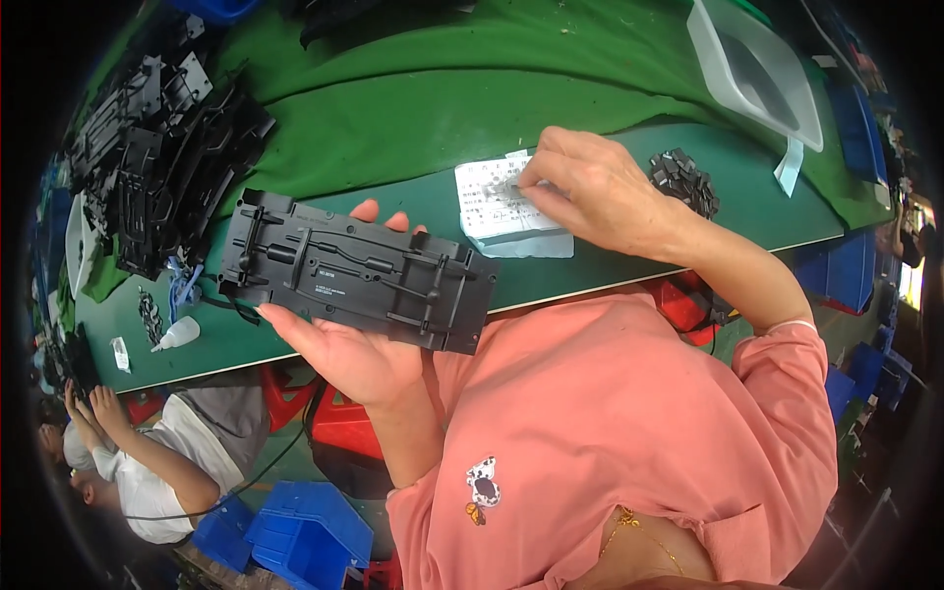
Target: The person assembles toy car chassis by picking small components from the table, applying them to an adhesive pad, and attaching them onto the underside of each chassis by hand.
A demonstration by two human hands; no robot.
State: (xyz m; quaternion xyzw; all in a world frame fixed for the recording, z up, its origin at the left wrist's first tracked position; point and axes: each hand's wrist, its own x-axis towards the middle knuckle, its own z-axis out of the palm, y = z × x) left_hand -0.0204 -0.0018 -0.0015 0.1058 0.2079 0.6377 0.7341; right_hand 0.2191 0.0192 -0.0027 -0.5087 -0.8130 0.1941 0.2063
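Note:
A black plastic toy-car chassis [354, 273] rests across my left hand [349, 356], with the thumb at its near edge and fingertips showing past the far edge. Moulded rods and shafts face up on it. To the right, my right hand [605, 192] is closed in a pinch over a white printed slip [480, 218]. Small greyish bits [500, 190], too tiny to name, lie on that slip by the fingertips. Whatever the pinch holds is hidden. Just beyond my right wrist sits a heap of small dark blocks [683, 180].
More black chassis [162, 162] are piled at the left on the green cloth [393, 108]. A white tub [762, 84] stands at the far right. Near the left edge lie a small white bottle [181, 332] and a dark chain-like strand. Another person [182, 457] works at the left.

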